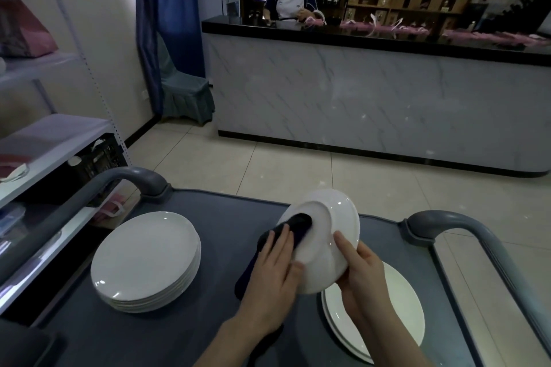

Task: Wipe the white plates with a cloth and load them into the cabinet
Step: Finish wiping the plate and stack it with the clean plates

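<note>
wiping under way: the left hand (274, 271) lies flat, fingers straight and together, pressing the dark cloth (293, 225) onto the underside of the white plate (331, 217), held tilted above the cart (226, 217). the cloth runs long from 7 to 1 o'clock, so the rest of the base lies at 1 o'clock from those fingers. the right hand (357, 265) grips the rim at the plate's 5 o'clock, thumb on the back. count: one plate in hand, one cloth, a stack (146, 259) of about six at 9 o'clock, nearer the left hand, and two plates (387, 307) at 5 o'clock. the cabinet, i cannot pick out.
</note>
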Demonstrator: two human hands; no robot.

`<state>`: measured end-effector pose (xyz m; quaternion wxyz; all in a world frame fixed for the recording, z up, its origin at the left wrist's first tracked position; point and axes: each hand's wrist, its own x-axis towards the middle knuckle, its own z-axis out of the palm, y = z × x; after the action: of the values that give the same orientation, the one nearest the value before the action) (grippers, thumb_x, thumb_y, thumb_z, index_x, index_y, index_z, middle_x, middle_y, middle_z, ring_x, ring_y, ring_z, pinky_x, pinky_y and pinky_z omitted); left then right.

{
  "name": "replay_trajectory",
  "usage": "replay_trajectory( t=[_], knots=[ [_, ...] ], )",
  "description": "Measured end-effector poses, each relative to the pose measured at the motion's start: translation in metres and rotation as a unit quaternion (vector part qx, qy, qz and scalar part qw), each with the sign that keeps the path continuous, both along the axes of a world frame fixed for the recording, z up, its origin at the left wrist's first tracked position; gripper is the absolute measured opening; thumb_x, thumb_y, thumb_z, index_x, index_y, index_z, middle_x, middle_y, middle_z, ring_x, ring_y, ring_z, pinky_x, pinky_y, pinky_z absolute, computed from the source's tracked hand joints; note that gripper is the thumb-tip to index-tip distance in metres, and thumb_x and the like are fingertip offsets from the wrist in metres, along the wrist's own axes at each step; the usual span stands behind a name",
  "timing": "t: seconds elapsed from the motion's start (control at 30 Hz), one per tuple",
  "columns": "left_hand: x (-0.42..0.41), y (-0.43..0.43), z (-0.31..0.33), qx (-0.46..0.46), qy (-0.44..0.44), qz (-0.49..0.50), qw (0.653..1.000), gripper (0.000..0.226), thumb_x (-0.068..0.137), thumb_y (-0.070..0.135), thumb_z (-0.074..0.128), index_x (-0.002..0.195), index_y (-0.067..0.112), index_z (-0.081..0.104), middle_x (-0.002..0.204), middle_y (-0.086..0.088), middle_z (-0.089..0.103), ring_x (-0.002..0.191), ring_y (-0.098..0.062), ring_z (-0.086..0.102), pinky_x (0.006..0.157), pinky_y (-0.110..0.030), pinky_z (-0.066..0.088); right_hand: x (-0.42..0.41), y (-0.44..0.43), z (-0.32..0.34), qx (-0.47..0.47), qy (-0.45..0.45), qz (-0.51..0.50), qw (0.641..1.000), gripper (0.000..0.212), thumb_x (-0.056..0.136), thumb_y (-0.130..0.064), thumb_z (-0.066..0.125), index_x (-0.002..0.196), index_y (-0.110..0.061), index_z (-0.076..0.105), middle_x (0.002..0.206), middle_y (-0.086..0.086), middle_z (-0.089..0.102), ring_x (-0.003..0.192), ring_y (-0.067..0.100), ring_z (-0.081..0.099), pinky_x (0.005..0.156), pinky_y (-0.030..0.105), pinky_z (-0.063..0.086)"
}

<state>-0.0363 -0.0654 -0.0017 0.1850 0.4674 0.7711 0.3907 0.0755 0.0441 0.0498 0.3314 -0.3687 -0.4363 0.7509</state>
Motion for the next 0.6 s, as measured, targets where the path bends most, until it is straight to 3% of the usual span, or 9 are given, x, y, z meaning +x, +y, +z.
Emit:
replay_trajectory(
  t=[0.17, 0.23, 0.37, 0.43, 0.5, 0.6],
  knots=[
    [0.025, -0.001, -0.002, 0.005, 0.033, -0.041, 0.999, 0.056, 0.088, 0.076, -0.002, 0.141, 0.06, -0.014, 0.153, 0.039, -0.016, 0.142, 0.01, -0.019, 0.117, -0.028, -0.007, -0.007, -0.006, -0.005, -0.022, 0.012, -0.014, 1.0, 0.018, 0.093, -0.017, 0.062, 0.103, -0.006, 0.072, 0.098, 0.016, 0.076, 0.086, 0.026, 0.074, 0.063, 0.031, 0.059],
    [0.016, 0.007, -0.004, -0.015, 0.04, -0.033, 0.999, 0.063, 0.087, 0.076, -0.003, 0.145, 0.053, -0.015, 0.155, 0.034, -0.018, 0.142, 0.01, -0.02, 0.119, -0.03, -0.006, -0.008, -0.012, -0.007, -0.02, 0.014, -0.004, 1.0, 0.017, 0.093, -0.014, 0.062, 0.104, -0.006, 0.072, 0.097, 0.014, 0.076, 0.087, 0.026, 0.074, 0.062, 0.03, 0.059],
    [-0.021, 0.018, -0.012, -0.067, -0.026, -0.002, 0.997, 0.065, 0.1, 0.058, 0.016, 0.155, 0.032, -0.009, 0.161, 0.018, -0.012, 0.145, 0.001, -0.013, 0.122, -0.031, -0.001, -0.007, -0.023, -0.007, 0.02, -0.021, 0.022, 0.999, 0.012, 0.091, -0.011, 0.064, 0.094, -0.005, 0.074, 0.091, 0.018, 0.075, 0.084, 0.029, 0.071, 0.07, 0.039, 0.056],
    [-0.038, 0.013, -0.016, -0.053, -0.099, -0.004, 0.994, 0.061, 0.103, 0.051, 0.023, 0.157, 0.031, 0.002, 0.163, 0.015, 0.001, 0.147, 0.001, 0.003, 0.122, -0.029, 0.009, -0.004, -0.023, -0.004, 0.087, -0.048, 0.027, 0.995, 0.014, 0.091, -0.014, 0.066, 0.082, -0.007, 0.075, 0.081, 0.016, 0.073, 0.074, 0.024, 0.065, 0.064, 0.038, 0.049],
    [-0.052, 0.003, -0.017, -0.053, -0.198, 0.009, 0.979, 0.053, 0.103, 0.05, 0.027, 0.153, 0.032, 0.026, 0.159, 0.012, 0.023, 0.141, 0.002, 0.023, 0.114, -0.023, 0.019, -0.003, -0.021, 0.001, 0.203, -0.094, 0.043, 0.974, 0.017, 0.091, -0.018, 0.067, 0.076, -0.015, 0.073, 0.07, 0.007, 0.07, 0.066, 0.015, 0.059, 0.056, 0.029, 0.044],
    [-0.068, -0.004, -0.009, -0.059, -0.244, 0.113, 0.961, 0.049, 0.104, 0.046, 0.029, 0.143, 0.022, 0.046, 0.15, 0.005, 0.042, 0.134, -0.01, 0.041, 0.109, -0.027, 0.029, -0.008, -0.021, 0.008, 0.39, -0.153, 0.094, 0.903, 0.012, 0.091, -0.02, 0.068, 0.087, -0.029, 0.074, 0.069, -0.009, 0.069, 0.059, 0.002, 0.056, 0.054, 0.016, 0.042]
  ],
)
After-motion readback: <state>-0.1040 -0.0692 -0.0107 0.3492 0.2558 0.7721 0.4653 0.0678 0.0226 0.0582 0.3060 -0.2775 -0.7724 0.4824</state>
